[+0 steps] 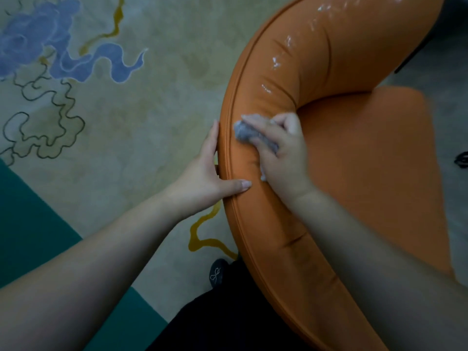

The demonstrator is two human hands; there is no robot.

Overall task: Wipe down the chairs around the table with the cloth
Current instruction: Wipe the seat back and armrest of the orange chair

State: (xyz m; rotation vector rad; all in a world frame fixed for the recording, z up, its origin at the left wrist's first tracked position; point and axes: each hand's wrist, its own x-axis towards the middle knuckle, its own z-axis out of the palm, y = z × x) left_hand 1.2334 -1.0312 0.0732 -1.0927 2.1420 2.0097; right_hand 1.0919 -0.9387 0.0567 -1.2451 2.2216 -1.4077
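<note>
Chair (354, 153), orange and padded, fills the right side of the view, its curved backrest arching from top right down to the bottom edge with the seat inside the curve. The cloth (249, 134), grey and bunched small, sits on the inner face of the backrest just above where it meets the seat, under the right hand (283, 150). The likeliest slip from here is uneven cleaning: the upper stretch of the backrest shines with what look like wet streaks, though they may only be glare, and if the small wad keeps tracking one narrow line, bands of the padding and the creases between its sections could be missed or left damp. Because the cloth is bunched so tight, bare fingers may drag on the cover instead of fabric. A hard push could also swing or shove the chair across the rug (126, 110) if the bracing hand loosens. The right hand curls over the cloth, fingers wrapped round it and pressing it into the padding, forearm reaching in from the lower right. The left hand (210, 173) lies fairly flat, holding nothing loose: fingers straight along the outer side of the piped rim, thumb hooked over the top edge to steady the backrest.
</note>
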